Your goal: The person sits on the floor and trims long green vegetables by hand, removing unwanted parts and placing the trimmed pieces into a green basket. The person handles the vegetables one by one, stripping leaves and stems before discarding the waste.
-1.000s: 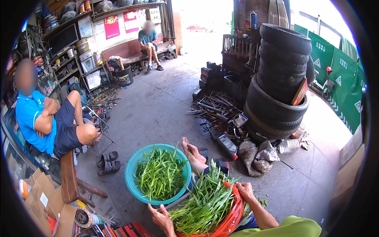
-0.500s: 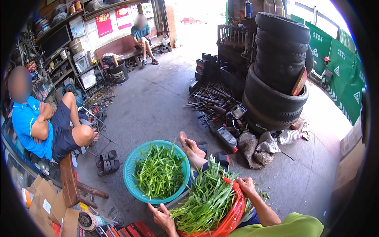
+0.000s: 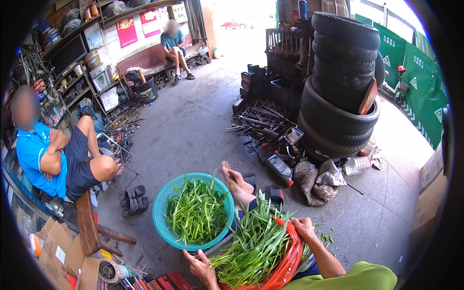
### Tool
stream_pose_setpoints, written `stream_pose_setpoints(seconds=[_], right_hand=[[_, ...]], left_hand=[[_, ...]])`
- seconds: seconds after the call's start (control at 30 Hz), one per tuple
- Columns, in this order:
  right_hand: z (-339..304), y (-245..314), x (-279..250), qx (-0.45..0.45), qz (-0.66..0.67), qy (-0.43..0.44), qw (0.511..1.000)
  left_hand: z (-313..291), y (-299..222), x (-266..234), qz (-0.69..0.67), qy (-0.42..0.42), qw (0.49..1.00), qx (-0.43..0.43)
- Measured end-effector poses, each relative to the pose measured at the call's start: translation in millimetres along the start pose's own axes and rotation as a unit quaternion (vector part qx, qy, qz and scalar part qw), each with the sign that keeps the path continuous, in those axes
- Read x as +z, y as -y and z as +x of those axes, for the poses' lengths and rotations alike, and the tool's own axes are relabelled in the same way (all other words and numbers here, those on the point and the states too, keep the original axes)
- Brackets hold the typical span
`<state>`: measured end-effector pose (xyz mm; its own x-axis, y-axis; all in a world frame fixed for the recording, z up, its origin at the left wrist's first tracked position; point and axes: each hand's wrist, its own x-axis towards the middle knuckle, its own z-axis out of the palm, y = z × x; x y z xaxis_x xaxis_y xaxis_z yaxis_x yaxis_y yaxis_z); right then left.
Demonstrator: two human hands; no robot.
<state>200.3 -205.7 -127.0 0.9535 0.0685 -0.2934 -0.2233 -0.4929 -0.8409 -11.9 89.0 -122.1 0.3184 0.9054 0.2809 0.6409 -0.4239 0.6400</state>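
A large heap of long-leaved green vegetables (image 3: 249,253) lies in an opened red plastic bag (image 3: 291,256) on my lap. My right hand (image 3: 304,229) is closed on the gathered upper edge of that bag, at the heap's right side. To the left of the heap is my left hand (image 3: 200,268), its thumb and fingers apart and nothing seen in them, just below the basket's rim. The round turquoise plastic basket (image 3: 158,220) stands in front of me, holding more greens (image 3: 198,209) in shorter pieces. My bare feet (image 3: 236,180) are just beyond the basket's right side.
Stacked tyres (image 3: 338,111) stand at the right, beside a pile of metal tools (image 3: 263,118) and a grey bottle (image 3: 279,168). A person in blue (image 3: 41,154) sits at left by a wooden bench (image 3: 88,224); another person (image 3: 174,46) sits far back. Sandals (image 3: 135,200) and cardboard (image 3: 65,256) lie nearby.
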Motion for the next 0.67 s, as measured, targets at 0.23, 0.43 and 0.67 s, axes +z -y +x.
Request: stream_pose_setpoints(seconds=[0.23, 0.43, 0.67], right_hand=[[-0.6, 0.7, -1.1, 0.007, -0.012, 0.011, 1.0], [-3.1, 4.5, -1.9, -0.001, -0.029, 0.003, 1.0], [-4.0, 8.4, -2.0, 0.017, -0.034, 0.002, 0.999]], left_hand=[[0.5, -4.9, -3.6, 0.009, 0.023, 0.999, -0.027], [-0.3, -7.4, -4.4, 0.0, 0.018, 1.0, -0.017], [0.1, -2.8, -1.5, 0.01, 0.022, 0.999, -0.021]])
